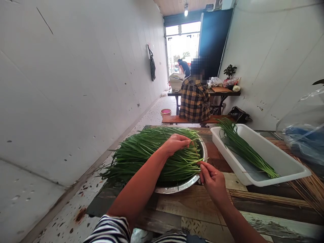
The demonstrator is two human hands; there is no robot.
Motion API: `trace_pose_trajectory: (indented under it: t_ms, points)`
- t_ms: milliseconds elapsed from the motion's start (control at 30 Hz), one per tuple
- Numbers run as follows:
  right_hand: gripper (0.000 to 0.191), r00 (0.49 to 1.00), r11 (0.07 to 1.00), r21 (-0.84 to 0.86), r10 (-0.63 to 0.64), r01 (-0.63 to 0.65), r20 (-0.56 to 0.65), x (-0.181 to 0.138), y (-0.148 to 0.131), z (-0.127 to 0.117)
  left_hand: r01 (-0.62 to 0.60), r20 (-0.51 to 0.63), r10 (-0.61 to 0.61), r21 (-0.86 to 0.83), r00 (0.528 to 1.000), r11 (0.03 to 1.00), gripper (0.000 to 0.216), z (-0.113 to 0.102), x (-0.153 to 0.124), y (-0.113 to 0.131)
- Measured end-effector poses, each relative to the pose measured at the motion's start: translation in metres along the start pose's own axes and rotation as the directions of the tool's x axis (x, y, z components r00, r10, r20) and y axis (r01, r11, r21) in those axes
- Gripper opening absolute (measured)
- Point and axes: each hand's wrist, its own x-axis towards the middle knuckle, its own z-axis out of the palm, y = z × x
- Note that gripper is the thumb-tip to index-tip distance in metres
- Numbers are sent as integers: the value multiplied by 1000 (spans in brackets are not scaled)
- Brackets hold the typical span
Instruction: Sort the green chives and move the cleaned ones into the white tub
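Note:
Long green garlic chives (144, 152) lie in a thick heap across a round metal basin (174, 189), leaves to the left and pale cut ends to the right. My left hand (177, 143) is closed in a pinch above the far stem ends. At the basin's right rim, my right hand (212, 177) pinches beside the nearer ends. Between the two hands runs a thin brown strand (196, 152), seemingly a dry straw, with an end in each pinch. The fingertips partly hide it. Whether it passes around the stems I cannot tell.
Right of the basin, a white plastic tub (286, 168) holds a bunch of chives (248, 152). Brown straws (307, 184) and a clear plastic bag (303, 125) lie beyond it on the wooden table (187, 202). Ahead, a person (194, 98) in plaid sits on a bench (172, 119).

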Motion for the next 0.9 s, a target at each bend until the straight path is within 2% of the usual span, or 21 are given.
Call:
trace_pose_trajectory:
  t_ms: [300, 400, 500, 567, 633, 733, 800, 900]
  points:
    - [37, 1000, 999, 32, -10, 10, -14, -1, 3, 1, -61, 11, 60, 135, 998, 989, 32, 3, -3, 1]
    - [36, 999, 999, 47, 17, -15, -37, 0, 2, -1, -131, 85, 113, 255, 990, 958, 28, 10, -5, -2]
    - [35, 998, 995, 97, 28, -23, -53, 2, 3, -2, -256, 241, 170, 394, 956, 883, 23, 19, -12, 2]
    - [35, 998, 992, 128, 23, -16, -56, 3, 3, -3, -335, 305, 203, 481, 930, 810, 20, 21, -17, 11]
    - [36, 998, 989, 145, 30, -22, -53, 4, 3, -3, -365, 262, 258, 567, 930, 738, 20, 19, -22, 21]
    - [37, 998, 988, 144, 54, -49, -31, 3, 4, -2, -308, 82, 354, 695, 931, 649, 20, 9, -23, 30]
    - [37, 998, 989, 135, 57, -53, -26, 1, 4, -2, -266, 76, 327, 762, 942, 591, 16, 2, -21, 30]
    - [34, 997, 992, 120, 37, -29, -64, -2, 0, -2, -297, 234, 185, 799, 954, 523, 14, -4, -19, 23]
